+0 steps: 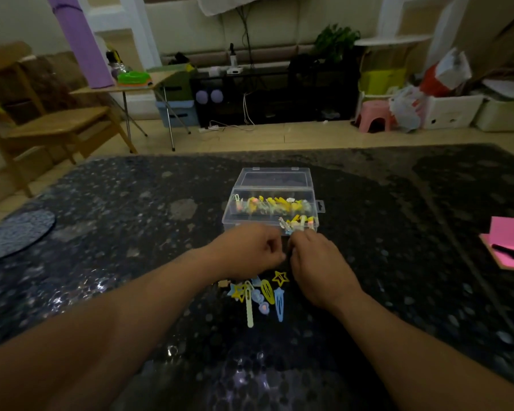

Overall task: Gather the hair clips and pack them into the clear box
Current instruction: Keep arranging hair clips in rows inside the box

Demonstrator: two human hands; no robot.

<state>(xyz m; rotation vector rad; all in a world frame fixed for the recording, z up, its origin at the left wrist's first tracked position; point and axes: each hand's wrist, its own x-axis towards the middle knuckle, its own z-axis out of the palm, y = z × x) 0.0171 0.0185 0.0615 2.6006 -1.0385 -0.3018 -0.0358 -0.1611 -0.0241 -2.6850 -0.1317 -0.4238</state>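
The clear box (244, 216) stands open mid-table, its lid (275, 177) tipped back, with several yellow and pastel hair clips inside. My right hand (316, 265) is closed on a small bunch of clips (294, 225) at the box's front right rim. My left hand (250, 252) is curled beside it, fingertips almost touching the right hand; what it holds is hidden. A loose pile of clips (264, 295), yellow stars, a blue snap clip and a long pale one, lies on the table just below both hands.
The dark patterned table (131, 232) spreads wide on both sides. A pink notepad (509, 244) with a black pen lies at the right edge. A round dark mat (15, 232) sits far left. Chairs, a stool and storage boxes stand beyond the table.
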